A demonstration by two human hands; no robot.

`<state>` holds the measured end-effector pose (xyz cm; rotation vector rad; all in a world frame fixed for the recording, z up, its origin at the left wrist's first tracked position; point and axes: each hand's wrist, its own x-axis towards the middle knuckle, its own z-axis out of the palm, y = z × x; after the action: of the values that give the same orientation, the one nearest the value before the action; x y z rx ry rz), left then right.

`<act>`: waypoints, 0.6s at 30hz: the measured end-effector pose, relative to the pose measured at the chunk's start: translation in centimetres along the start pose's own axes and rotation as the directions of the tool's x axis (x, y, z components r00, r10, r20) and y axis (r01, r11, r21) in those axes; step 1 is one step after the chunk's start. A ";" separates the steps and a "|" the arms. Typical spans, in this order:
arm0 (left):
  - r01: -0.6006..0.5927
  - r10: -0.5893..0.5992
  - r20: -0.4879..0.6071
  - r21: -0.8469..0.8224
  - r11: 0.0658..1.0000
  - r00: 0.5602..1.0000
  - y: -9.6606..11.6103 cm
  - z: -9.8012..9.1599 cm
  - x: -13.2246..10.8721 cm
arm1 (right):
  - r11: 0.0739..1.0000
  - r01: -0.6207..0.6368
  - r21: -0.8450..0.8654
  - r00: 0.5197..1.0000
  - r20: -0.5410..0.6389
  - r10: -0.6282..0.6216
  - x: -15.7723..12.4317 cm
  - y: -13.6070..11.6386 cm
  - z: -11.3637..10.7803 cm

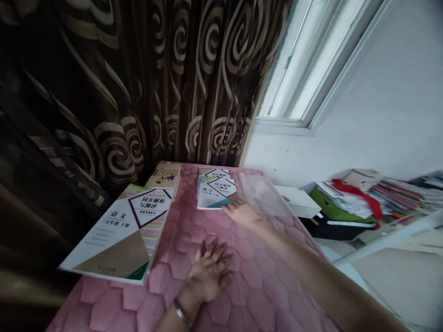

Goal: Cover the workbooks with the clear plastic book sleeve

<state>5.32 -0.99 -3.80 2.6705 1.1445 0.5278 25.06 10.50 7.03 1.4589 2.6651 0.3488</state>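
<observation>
**Left hand spread on cover, right hand at front book's corner**

At lower centre of the frame, the left hand [209,274] lies palm down, fingers splayed, holding nothing. Near mid-frame, the right hand [242,215] has its fingertips at the lower-right corner of the front book [216,193]; I cannot tell whether it grips.

That book overlaps the rear book [215,173], near the surface's far edge. To the left, the large book [117,244] juts past the left edge and partly covers a tan booklet [166,176]. Quilting shows between the two groups, leaving room for moving.

The rear book is mostly hidden; both forearms are cut off by the frame; small cover print is unreadable.

The surface wears a pink quilted cover [183,226]. A patterned curtain [180,83] fills the upper left, a window [294,60] the upper right; piled papers [349,198] lie at right.
</observation>
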 end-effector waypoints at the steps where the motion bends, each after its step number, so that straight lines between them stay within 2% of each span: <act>1: 0.007 -0.007 0.013 -0.009 1.000 1.000 0.1 -0.2 0.0 | 1.000 0.024 -0.008 1.000 0.003 -0.024 -2.1 -0.6 -0.1; 3: 0.041 -0.040 0.029 -0.028 0.999 0.999 0.5 -0.6 0.1 | 0.991 0.116 -0.074 0.993 -0.020 -0.117 -6.7 -1.9 0.3; 5: 0.054 -0.053 0.029 -0.035 0.998 0.998 0.7 -0.7 0.0 | 0.967 0.202 -0.156 0.971 -0.095 -0.219 -11.7 -3.3 1.5; 8: 0.018 -0.017 0.028 -0.028 0.999 0.999 0.7 -0.4 -0.1 | 0.964 0.202 -0.172 0.947 -0.218 -0.238 -18.6 -5.6 3.4; 11: 0.035 -0.034 0.051 -0.020 0.999 0.998 0.5 0.0 -0.1 | 0.983 0.181 -0.042 0.949 -0.256 -0.186 -23.3 -7.8 4.0; 14: 0.057 -0.057 0.077 0.005 0.998 0.995 0.3 0.1 -0.1 | 0.954 0.098 0.282 0.984 -0.172 -0.051 -24.6 -8.3 3.5; 16: 0.056 -0.059 0.094 0.027 0.998 0.994 0.4 0.0 0.0 | 0.864 -0.092 0.496 0.986 -0.078 0.149 -23.6 -7.3 3.4; 17: 0.057 -0.060 0.103 0.036 0.998 0.993 0.4 0.0 0.0 | 0.790 -0.225 0.571 0.956 -0.029 0.293 -22.8 -6.5 3.6; 18: 0.058 -0.062 0.112 0.042 0.997 0.992 0.4 -0.1 0.0 | 0.692 -0.365 0.623 0.894 0.028 0.447 -21.7 -5.5 3.8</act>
<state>5.55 -1.27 -3.62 2.6509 1.2100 0.3421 33.03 -9.98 1.22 2.2946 2.6447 -0.4995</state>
